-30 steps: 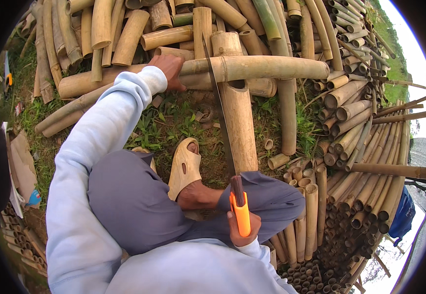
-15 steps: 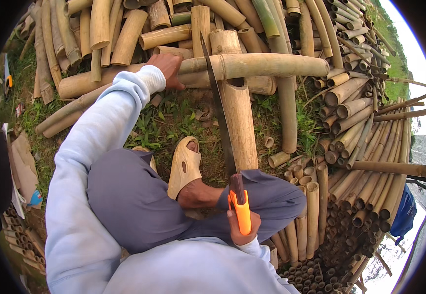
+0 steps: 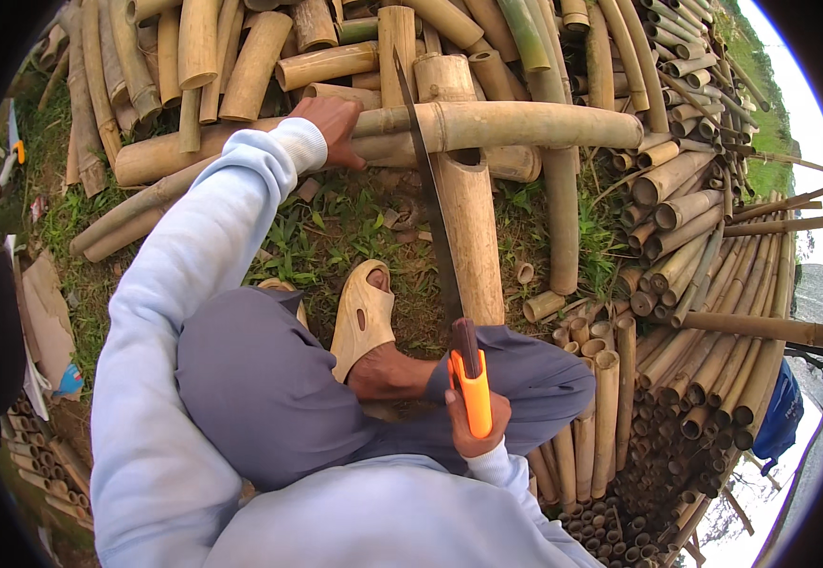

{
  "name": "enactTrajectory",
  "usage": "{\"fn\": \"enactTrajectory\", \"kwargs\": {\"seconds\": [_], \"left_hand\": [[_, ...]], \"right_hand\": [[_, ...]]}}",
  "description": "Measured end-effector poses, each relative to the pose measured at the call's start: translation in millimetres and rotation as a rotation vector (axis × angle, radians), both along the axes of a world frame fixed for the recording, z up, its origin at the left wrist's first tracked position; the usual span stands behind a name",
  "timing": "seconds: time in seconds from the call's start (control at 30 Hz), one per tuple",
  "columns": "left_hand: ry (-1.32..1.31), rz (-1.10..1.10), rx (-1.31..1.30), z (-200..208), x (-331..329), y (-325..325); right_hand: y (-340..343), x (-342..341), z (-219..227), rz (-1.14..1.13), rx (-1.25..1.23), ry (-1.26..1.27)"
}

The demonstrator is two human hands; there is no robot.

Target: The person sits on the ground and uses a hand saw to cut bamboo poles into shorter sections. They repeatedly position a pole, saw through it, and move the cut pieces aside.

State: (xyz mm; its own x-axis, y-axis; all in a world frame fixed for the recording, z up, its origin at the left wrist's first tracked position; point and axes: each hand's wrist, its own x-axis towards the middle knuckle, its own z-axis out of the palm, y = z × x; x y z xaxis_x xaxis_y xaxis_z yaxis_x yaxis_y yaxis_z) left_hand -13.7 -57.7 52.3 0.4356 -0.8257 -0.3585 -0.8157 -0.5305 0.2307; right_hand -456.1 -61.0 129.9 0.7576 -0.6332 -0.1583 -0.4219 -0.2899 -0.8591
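My right hand (image 3: 477,422) is closed round the orange-and-brown handle of a hand saw (image 3: 438,213). Its long dark blade runs away from me and crosses a bamboo pole (image 3: 544,126) lying sideways, with the tip past the far side. Left of the blade, my left hand (image 3: 334,128) is wrapped over the pole and presses on it. The pole rests across the upper end of a thick bamboo post (image 3: 468,241), which slopes down toward my right leg. Whether the blade has cut into the pole is hard to see.
Cut bamboo lengths (image 3: 336,66) are heaped beyond the pole. Stacked bamboo (image 3: 681,222) fills the right side, with upright pieces (image 3: 605,407) beside my right knee. My sandalled foot (image 3: 364,317) stands on grass below the blade. Cardboard (image 3: 47,303) lies at left.
The saw has slid slightly away from me along its length, its tip reaching farther past the pole. My left hand keeps its place on the pole. The whole view has shifted slightly.
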Motion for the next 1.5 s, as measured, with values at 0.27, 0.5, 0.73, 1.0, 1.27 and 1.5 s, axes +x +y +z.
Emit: {"fn": "enactTrajectory", "kwargs": {"seconds": [0.27,0.5,0.73,1.0,1.27,1.5], "left_hand": [[-0.04,-0.033,-0.077,14.6,-4.5,-10.2],[-0.04,-0.003,-0.047,-2.0,1.5,2.7],[-0.037,-0.017,-0.04,-0.7,2.3,-13.0],[-0.065,-0.012,-0.09,-2.2,1.3,6.4],[-0.03,-0.012,-0.016,5.5,-0.9,-13.5],[-0.025,0.009,-0.023,2.0,3.1,2.7]], "right_hand": [[-61.9,141.0,-31.9,-0.035,0.029,-0.197],[4.7,-4.2,10.4,-0.009,0.006,0.015],[-68.5,147.3,-31.6,-0.011,0.019,-0.204],[2.7,-10.6,7.4,0.006,0.009,0.068],[-64.3,135.2,-30.3,-0.029,0.053,-0.178],[0.2,-6.5,6.2,-0.022,-0.034,-0.019]]}}
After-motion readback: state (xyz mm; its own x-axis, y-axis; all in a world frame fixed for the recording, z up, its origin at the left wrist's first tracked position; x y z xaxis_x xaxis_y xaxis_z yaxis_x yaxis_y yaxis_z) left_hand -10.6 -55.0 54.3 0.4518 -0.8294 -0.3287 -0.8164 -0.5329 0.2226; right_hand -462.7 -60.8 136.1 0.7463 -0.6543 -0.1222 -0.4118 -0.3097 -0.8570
